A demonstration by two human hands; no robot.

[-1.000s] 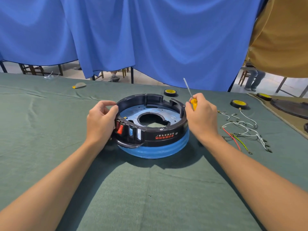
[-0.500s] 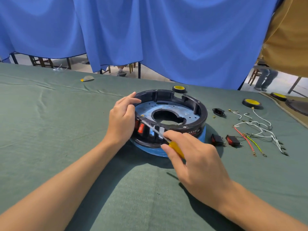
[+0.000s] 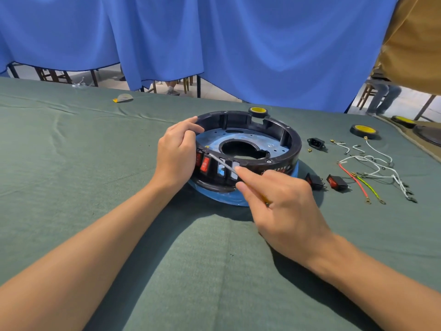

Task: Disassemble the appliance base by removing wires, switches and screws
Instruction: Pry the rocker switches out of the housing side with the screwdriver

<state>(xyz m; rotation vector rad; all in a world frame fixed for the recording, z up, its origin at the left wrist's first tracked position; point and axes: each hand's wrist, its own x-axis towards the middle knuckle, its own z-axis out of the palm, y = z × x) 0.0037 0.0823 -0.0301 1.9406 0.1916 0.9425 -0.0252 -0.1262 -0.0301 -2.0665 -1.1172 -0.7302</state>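
On the counter (image 3: 71, 168), the left hand (image 3: 176, 154) grips the rim of the appliance base (image 3: 293, 149) to steady it while the right hand (image 3: 281, 206), pinching a screwdriver (image 3: 223, 164), works its tip beside the red switches (image 3: 204, 164)

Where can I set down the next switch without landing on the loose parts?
Widest free patch: the green cloth left of the appliance base, beyond your left hand. Also bare: the near cloth between your forearms. Crowded: right of the base, where the removed switches, socket, wires and tape roll lie.
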